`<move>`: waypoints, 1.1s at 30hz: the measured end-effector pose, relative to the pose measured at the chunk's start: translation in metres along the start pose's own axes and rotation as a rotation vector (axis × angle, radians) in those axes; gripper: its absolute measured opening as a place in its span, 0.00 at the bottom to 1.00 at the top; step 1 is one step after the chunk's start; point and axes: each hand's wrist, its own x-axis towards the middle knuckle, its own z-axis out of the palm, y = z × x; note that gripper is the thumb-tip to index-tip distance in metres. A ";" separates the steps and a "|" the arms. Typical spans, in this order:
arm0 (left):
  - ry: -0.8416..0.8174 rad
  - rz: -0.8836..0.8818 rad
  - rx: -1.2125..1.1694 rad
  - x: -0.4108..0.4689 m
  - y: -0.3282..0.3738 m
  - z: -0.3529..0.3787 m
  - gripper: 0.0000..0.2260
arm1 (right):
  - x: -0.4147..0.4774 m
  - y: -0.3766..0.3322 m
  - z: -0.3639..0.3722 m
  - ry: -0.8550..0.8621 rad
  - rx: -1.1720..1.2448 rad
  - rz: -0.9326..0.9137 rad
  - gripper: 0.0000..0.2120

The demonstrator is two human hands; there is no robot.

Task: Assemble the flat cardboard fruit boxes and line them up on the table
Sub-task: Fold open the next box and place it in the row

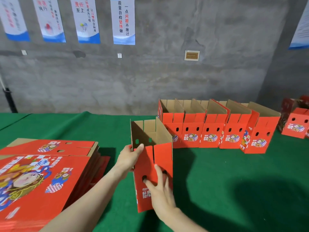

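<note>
Box [163, 158] stands on green table [234, 178], left hand [132, 156] gripping its left edge, right hand [161, 192] flat on front.

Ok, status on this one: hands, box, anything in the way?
Left hand grips box at top left edge; right hand flat on its front. Box upright, top open. Nothing between it and finished row.

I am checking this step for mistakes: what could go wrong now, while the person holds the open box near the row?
1. The left hand pinches only the top corner of the held box and the right hand lies flat on its front, so the box may slip or fold.
2. Pushed against the row of boxes, it may tip the leaning box at the right end.
</note>
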 end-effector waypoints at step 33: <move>-0.290 0.446 1.311 0.302 0.031 0.050 0.35 | 0.317 0.121 0.079 -0.484 -0.270 -0.134 0.48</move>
